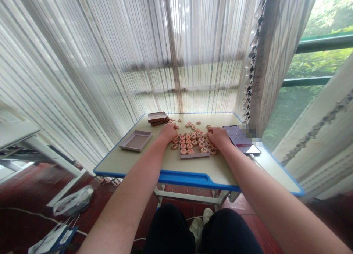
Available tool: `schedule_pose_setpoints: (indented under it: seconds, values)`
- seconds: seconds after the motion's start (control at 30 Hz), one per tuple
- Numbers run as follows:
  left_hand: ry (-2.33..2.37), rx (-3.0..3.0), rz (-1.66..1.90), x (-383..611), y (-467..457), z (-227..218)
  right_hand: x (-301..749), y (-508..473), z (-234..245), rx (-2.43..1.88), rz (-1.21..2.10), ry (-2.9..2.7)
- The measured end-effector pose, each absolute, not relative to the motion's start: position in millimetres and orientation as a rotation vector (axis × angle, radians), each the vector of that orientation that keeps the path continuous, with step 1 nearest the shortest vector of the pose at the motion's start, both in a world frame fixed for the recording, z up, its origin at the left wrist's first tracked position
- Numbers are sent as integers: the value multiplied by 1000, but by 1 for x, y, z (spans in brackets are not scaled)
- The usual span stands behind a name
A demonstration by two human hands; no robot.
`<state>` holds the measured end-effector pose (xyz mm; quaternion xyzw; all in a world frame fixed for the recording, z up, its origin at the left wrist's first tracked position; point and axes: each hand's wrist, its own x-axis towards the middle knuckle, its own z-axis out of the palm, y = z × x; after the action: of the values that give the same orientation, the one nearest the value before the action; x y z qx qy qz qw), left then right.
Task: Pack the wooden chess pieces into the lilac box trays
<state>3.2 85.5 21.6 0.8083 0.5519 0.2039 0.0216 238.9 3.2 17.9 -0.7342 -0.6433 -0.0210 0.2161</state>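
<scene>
A shallow box on the table holds several round wooden Chinese chess pieces, marked in red on the left and dark on the right. My left hand is at the box's left side, beside loose pieces, its fingers curled together; what they grip, if anything, is hidden. At the right side, my right hand has its fingers bent down among pieces by the box's edge, and I cannot make out what they hold. More loose chess pieces lie scattered behind the box.
An open tray-like lid lies on the left of the blue-edged table. Stacked boxes stand at the back left. A phone lies at the right, near my right forearm. Sheer curtains hang behind the table.
</scene>
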Motion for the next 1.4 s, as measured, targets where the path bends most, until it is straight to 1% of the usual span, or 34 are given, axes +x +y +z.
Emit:
schedule_pose_setpoints:
  seconds: [0.33,0.5,0.57,0.63,0.73,0.8,0.93,1.1,1.23,1.4]
  values:
    - [1744,2513,707,5,76,26,244,11,12,-1972,46,-1757]
    - [1711,2523,721,6,76,26,247,10,16,-1994,28,-1776]
    - [1669,2553,773,7,76,25,243,5,22,-1936,-14,-1737]
    - [1618,2596,828,8,76,25,234,-4,29,-1787,-51,-1721]
    - [1555,2650,841,11,73,27,218,-18,36,-1493,6,-1903]
    - [1550,2655,794,12,71,29,209,-24,35,-1404,42,-2022]
    - [1571,2641,708,12,69,30,204,-25,28,-1366,75,-2149]
    - [1546,2651,776,11,70,30,207,-20,27,-1323,44,-2235]
    - [1542,2656,754,12,69,30,208,-15,26,-1239,-6,-2276]
    - [1527,2681,764,12,71,30,210,-11,21,-1262,14,-2255]
